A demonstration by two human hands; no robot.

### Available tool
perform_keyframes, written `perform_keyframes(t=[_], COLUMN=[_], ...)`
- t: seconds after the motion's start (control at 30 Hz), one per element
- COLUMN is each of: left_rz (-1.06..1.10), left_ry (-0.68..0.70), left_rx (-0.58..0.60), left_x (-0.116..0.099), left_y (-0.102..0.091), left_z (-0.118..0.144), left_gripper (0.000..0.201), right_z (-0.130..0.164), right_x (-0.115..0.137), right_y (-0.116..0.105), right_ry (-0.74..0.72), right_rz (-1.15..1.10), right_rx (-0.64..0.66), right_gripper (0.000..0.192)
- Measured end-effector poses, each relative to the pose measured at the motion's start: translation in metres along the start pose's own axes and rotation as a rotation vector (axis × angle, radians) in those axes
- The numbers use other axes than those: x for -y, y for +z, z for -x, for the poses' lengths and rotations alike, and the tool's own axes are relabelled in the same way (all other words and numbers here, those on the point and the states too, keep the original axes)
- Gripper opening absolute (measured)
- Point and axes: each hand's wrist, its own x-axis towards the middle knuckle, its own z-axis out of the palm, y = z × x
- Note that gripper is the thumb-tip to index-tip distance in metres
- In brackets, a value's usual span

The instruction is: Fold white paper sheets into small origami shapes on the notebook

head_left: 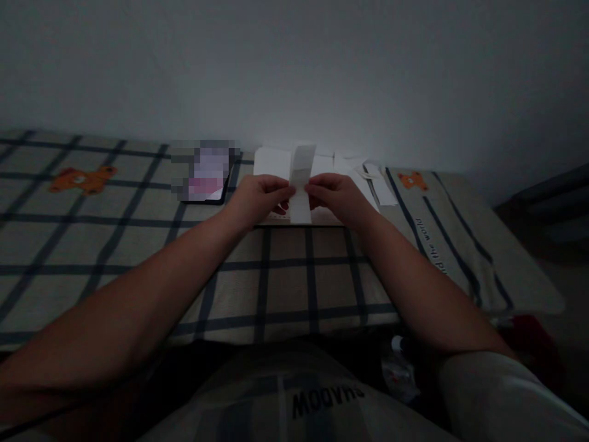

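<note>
A narrow folded strip of white paper (301, 181) stands upright between my two hands. My left hand (257, 197) pinches its left edge and my right hand (338, 197) pinches its right edge, fingertips nearly meeting at the strip's middle. Under the hands lies a larger white sheet (271, 162) flat on the checked bedspread (138, 245). The lower end of the strip hangs just above that sheet.
A dark tablet or phone with a blurred screen (202, 172) lies left of the sheet. More loose white paper pieces (368, 175) lie to the right. A pillow with an orange bear print (442, 227) is at right; a grey wall stands behind.
</note>
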Motion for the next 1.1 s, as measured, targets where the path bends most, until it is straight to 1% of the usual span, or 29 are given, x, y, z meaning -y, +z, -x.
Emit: perform_keyframes(t=[0.17, 0.23, 0.3, 0.37, 0.53, 0.6, 0.8, 0.9, 0.97, 1.1], left_rz=[0.018, 0.007, -0.006, -0.026, -0.057, -0.071, -0.091, -0.077, -0.073, -0.078], left_ry=[0.039, 0.045, 0.030, 0.012, 0.055, 0.063, 0.019, 0.005, 0.021, 0.036], left_rx=[-0.025, -0.001, 0.038, 0.053, -0.037, -0.052, -0.025, -0.037, -0.055, -0.023], left_x=[0.0026, 0.0027, 0.0027, 0.0028, 0.0010, -0.0005, -0.0010, 0.0000, 0.0000, -0.0001], left_y=[-0.0003, -0.0010, -0.0016, -0.0016, -0.0006, -0.0005, 0.0004, 0.0009, 0.0005, -0.0015], left_z=[-0.0015, -0.0019, -0.0022, -0.0022, -0.0009, -0.0002, 0.0004, 0.0002, 0.0001, -0.0005], left_gripper=[0.016, 0.016, 0.017, 0.017, 0.017, 0.016, 0.013, 0.012, 0.012, 0.015], right_z=[-0.0005, 0.0002, 0.0012, 0.0025, 0.0041, 0.0035, 0.0016, 0.0034, 0.0045, 0.0036], right_x=[-0.0017, -0.0020, -0.0014, 0.0000, 0.0022, 0.0009, -0.0009, 0.0033, 0.0050, 0.0023], right_y=[0.0000, 0.0000, -0.0002, -0.0003, 0.0004, 0.0009, 0.0020, 0.0029, 0.0036, 0.0042], right_ry=[-0.006, 0.009, 0.008, 0.003, 0.021, 0.037, 0.009, 0.007, 0.007, 0.041], right_rz=[-0.014, -0.009, 0.021, 0.062, 0.080, 0.060, 0.044, 0.054, 0.042, -0.001], right_rx=[0.002, 0.001, -0.014, -0.023, -0.011, -0.002, -0.037, -0.015, 0.006, 0.035], right_gripper=[0.033, 0.035, 0.035, 0.033, 0.031, 0.031, 0.031, 0.030, 0.030, 0.030])
